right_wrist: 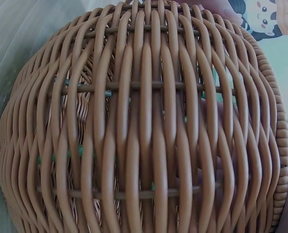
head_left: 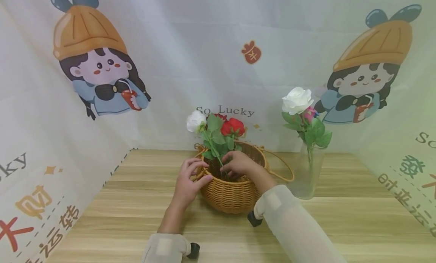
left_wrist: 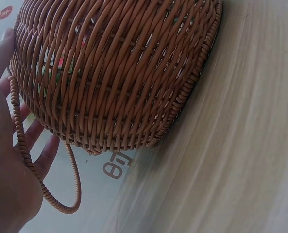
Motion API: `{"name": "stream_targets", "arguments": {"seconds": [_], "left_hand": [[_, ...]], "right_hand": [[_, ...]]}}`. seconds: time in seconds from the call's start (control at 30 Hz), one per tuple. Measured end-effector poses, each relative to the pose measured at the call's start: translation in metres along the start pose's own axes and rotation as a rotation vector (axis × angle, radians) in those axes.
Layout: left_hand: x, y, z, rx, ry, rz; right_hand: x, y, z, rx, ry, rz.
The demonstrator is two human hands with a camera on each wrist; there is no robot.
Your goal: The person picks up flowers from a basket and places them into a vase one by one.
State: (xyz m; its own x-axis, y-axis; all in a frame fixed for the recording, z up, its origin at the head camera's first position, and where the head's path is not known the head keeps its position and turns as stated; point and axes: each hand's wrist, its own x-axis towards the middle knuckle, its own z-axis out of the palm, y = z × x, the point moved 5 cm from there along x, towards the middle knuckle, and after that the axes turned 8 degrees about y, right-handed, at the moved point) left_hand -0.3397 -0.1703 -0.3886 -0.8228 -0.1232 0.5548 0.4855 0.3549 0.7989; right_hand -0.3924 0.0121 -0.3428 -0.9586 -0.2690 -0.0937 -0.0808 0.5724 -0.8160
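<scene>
A round wicker basket (head_left: 231, 196) stands on the table, holding a white rose (head_left: 196, 121), red roses (head_left: 233, 127) and green leaves. My left hand (head_left: 190, 179) holds the basket at its left side, thumb on the front rim and fingers spread along the wall. In the left wrist view, those fingers (left_wrist: 47, 154) show behind the looped handle (left_wrist: 61, 206). Reaching over the rim, my right hand (head_left: 240, 164) pinches the white rose's stem with thumb and forefinger. The basket's woven wall (right_wrist: 146, 111) fills most of the right wrist view and partly hides that hand.
To the basket's right, a frosted clear vase (head_left: 308, 179) holds another white rose (head_left: 297, 100), a pink flower (head_left: 309, 114) and leaves. The basket's right handle (head_left: 291, 174) sticks out toward it. Printed cloth (head_left: 177, 66) hangs behind and beside the wooden table (head_left: 136, 202).
</scene>
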Motion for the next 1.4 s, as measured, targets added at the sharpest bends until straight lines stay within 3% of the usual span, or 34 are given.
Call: {"name": "stream_targets", "arguments": {"seconds": [0.2, 0.43, 0.73, 1.17, 1.4], "left_hand": [[-0.0012, 0.0005, 0.0001, -0.007, 0.009, -0.004], [-0.0006, 0.0003, 0.0001, -0.019, 0.013, 0.003], [-0.0003, -0.0002, -0.0002, -0.008, 0.027, 0.011], [-0.0007, 0.0005, -0.0006, -0.011, 0.028, 0.007], [-0.0011, 0.0008, -0.0005, -0.012, 0.027, 0.004]], "right_hand": [[0.001, 0.0004, -0.0001, -0.012, 0.024, -0.013], [0.0012, 0.0006, -0.0021, 0.1, 0.062, -0.008], [0.0009, -0.0013, -0.0016, 0.131, 0.07, -0.026], [-0.0025, -0.0063, -0.0048, 0.289, 0.108, -0.046], [-0.0023, -0.0073, -0.0067, 0.234, 0.126, -0.078]]}}
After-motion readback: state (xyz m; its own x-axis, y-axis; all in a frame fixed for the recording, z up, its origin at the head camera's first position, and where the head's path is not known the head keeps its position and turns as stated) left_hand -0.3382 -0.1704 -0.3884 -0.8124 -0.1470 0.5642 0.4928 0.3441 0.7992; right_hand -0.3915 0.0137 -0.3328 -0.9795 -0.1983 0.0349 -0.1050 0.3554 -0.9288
